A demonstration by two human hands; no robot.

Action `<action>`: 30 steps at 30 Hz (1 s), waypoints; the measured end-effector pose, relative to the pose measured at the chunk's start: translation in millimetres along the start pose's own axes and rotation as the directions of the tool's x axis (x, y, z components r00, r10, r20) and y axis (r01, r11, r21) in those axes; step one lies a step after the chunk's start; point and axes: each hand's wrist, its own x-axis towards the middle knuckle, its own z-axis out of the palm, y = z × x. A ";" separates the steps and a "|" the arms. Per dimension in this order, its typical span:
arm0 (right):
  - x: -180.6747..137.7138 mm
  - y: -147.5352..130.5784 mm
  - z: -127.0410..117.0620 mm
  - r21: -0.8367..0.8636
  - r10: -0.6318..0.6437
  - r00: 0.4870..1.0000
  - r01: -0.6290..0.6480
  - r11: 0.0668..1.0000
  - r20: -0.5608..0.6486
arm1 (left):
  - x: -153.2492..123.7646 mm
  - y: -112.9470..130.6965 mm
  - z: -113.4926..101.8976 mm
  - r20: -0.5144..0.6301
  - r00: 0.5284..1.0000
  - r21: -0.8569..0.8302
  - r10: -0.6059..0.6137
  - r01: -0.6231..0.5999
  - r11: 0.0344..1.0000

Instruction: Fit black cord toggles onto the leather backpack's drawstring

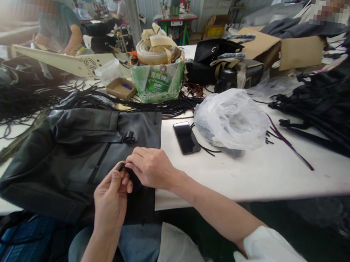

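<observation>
Both left hand (pixel 111 200), right hand (pixel 149 166) pinched on strap end (pixel 121 167) atop leather bag (pixel 70 155); carton (pixel 157 83) lettering illegible.

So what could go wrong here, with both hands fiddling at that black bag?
The small black piece pinched between the left hand and right hand is tiny and could slip free.
The black bag hangs partly over the table edge toward the lap, so a tug might slide it off.
The phone lies close beside the bag; shifting the bag could knock it.
</observation>
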 end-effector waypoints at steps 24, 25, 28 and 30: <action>0.0 -7.2 5.8 0.046 0.073 0.997 -0.073 0.996 0.011 | -3.0 -5.4 -1.8 -0.004 1.000 0.030 0.016 -0.016 0.999; 0.1 -7.5 6.2 0.043 0.078 0.997 -0.078 0.996 0.007 | -3.1 -5.5 -2.1 -0.005 1.000 0.031 0.017 -0.017 0.999; 0.4 -7.8 6.9 0.056 0.089 0.996 -0.088 0.995 -0.010 | -3.4 -6.1 -2.5 -0.003 1.000 0.040 0.017 -0.017 0.999; 0.4 -7.6 6.9 0.078 0.092 0.996 -0.091 0.993 -0.010 | -3.6 -6.5 -2.4 0.001 1.000 0.046 0.024 -0.024 0.999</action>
